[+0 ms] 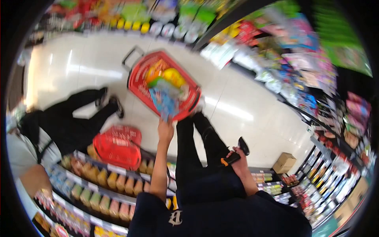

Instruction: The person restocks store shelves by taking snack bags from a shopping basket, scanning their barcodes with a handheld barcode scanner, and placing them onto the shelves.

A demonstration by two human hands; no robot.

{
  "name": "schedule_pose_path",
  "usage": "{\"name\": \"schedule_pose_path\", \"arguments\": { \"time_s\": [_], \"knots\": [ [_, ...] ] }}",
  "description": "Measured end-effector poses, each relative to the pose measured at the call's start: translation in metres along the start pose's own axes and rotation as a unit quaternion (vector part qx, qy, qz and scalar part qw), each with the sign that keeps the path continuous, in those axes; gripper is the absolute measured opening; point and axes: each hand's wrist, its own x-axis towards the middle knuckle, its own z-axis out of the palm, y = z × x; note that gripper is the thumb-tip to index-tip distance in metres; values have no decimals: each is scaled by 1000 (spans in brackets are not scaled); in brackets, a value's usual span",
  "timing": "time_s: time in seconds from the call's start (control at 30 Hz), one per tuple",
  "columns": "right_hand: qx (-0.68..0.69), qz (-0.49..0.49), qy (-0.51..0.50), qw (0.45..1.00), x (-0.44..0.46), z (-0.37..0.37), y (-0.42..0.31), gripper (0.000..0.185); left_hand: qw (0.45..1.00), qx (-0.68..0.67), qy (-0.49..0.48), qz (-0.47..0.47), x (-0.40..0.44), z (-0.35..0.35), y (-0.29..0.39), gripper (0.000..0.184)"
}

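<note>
My left hand reaches down to the near edge of a red shopping basket on the floor. Its fingers meet the lower end of a blue package and are closed around it, as far as the blur shows. Yellow and orange packages lie in the basket beside the blue one. On the right, my right hand is wrapped round a black and orange handheld scanner, whose dark head points up and away from me.
A person in dark trousers stands at the left, near a second red basket. Shelves of jars and packets run along the lower left. Hanging packages line the upper right. A cardboard box sits at the right.
</note>
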Motion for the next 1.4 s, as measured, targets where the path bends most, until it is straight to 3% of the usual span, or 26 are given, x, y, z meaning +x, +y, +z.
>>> {"name": "schedule_pose_path", "arguments": {
  "time_s": [0.03,0.1,0.13,0.23,0.27,0.3,0.43,0.47,0.5,0.6,0.7,0.73,0.77,0.8,0.87,0.93,1.1,1.23,1.4],
  "knots": [
    [22,-16,-38,999,-4,-5,1,21,1000,0,-13,-26,-9,-22,18,36],
    [32,-27,-102,994,-15,-15,1,20,991,34,42,121,-21,-54,34,43],
    [21,-23,-128,991,-21,-18,0,20,981,121,47,141,-27,-73,46,47],
    [24,-28,-119,992,-40,-27,0,20,953,106,53,280,-39,-125,92,42],
    [15,-51,-110,993,-45,-31,0,20,953,82,35,290,-43,-138,102,37],
    [42,-74,-124,989,-47,-37,2,20,969,105,3,225,-40,-146,106,36],
    [36,-104,-112,988,-39,-56,4,19,968,44,-22,246,-48,-166,159,37],
    [20,-108,-122,986,-36,-60,0,18,966,-39,-14,256,-55,-163,180,38],
    [31,-110,-115,987,-41,-65,-4,18,957,-121,-7,263,-65,-157,201,38],
    [65,-115,-133,982,-53,-90,-14,20,942,-86,21,323,-103,-135,268,39],
    [154,-61,-200,966,-47,-137,-17,20,942,-111,-69,308,-132,-90,305,35],
    [195,-31,-206,958,-48,-150,-22,20,937,-96,-49,334,-136,-66,308,35],
    [198,-76,-139,967,-69,-158,-29,21,924,-108,-35,364,-153,-42,321,34],
    [199,-78,-147,966,-67,-171,-34,21,922,-100,-58,370,-168,-22,334,36],
    [343,-68,-119,929,-63,-205,-32,22,919,-88,-105,369,-203,15,353,36],
    [345,-137,-112,922,-42,-243,-27,21,919,-82,-123,366,-226,55,363,35],
    [396,-175,-83,897,-40,-320,-36,21,901,-83,-189,381,-256,131,375,31],
    [461,-201,-4,864,-43,-362,-45,19,892,-105,-130,421,-250,145,410,31],
    [535,-179,-35,825,-19,-395,-50,15,871,-188,-85,446,-238,143,505,31]
  ]
}}
